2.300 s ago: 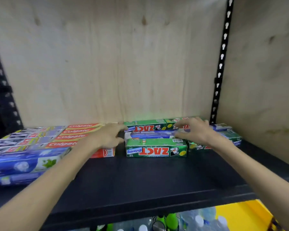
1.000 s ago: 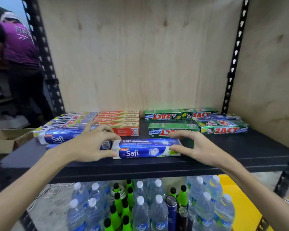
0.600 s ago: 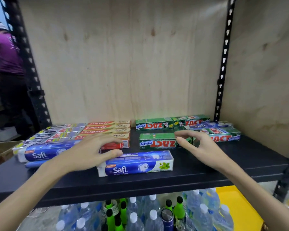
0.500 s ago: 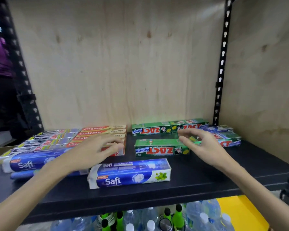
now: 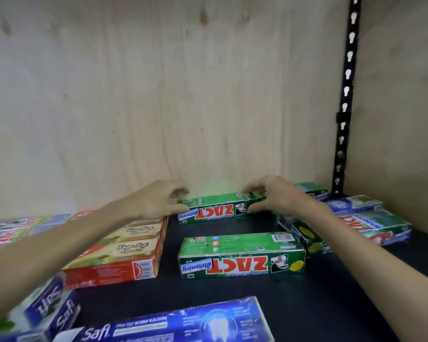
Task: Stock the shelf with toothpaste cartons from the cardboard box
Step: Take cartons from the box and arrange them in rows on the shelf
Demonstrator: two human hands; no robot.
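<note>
Head view: both hands [image 5: 158, 203] grip glossy rectangular green carton [image 5: 215, 209].

"ZACT Whitening" green carton [image 5: 241, 255], "Safi" blue carton [image 5: 173, 327]

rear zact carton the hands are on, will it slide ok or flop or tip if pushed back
The rear ZACT carton looks like a stiff, straight-edged box, so it should move as one piece. It lies flat on the dark shelf, so tipping seems unlikely. With the left hand and right hand pinching its ends, it probably won't twist.
</note>
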